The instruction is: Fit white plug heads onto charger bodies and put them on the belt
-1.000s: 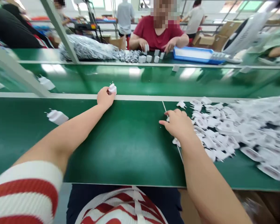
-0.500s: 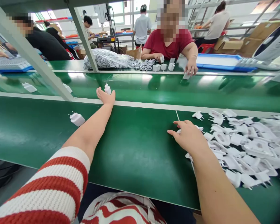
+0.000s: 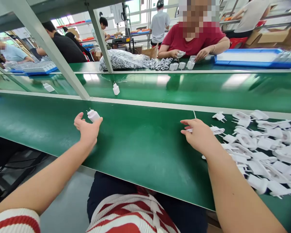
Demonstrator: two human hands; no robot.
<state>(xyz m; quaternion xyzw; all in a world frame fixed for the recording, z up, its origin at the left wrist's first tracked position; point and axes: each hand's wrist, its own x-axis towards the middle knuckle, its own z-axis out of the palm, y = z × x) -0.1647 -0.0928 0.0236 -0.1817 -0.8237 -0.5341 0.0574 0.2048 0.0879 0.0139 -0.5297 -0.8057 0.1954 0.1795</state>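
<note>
My left hand (image 3: 89, 132) reaches around a white plug-in charger (image 3: 93, 115) on the green work surface. Its thumb rests near the charger's right side and the other fingers curve on the left, still spread apart. The charger's metal pins point up and to the left. My right hand (image 3: 200, 134) is curled at the left edge of a pile of white plug parts (image 3: 264, 142). A small white plastic piece shows between its thumb and forefinger, mostly hidden by the hand. Another white oval part (image 3: 217, 130) lies beside the knuckles.
Beyond the pale divider strip (image 3: 145, 103), a white charger (image 3: 115, 89) stands on the green belt, with another (image 3: 48, 87) farther left. A slanted metal post (image 3: 63, 64) rises at the left. Across sits a person in red (image 3: 194, 38), handling white parts near a bagged heap (image 3: 126, 60).
My left hand has let go of the charger on the belt and come back to the one on the near surface. My right hand's fingers have drawn closer together. The view has swung left.
</note>
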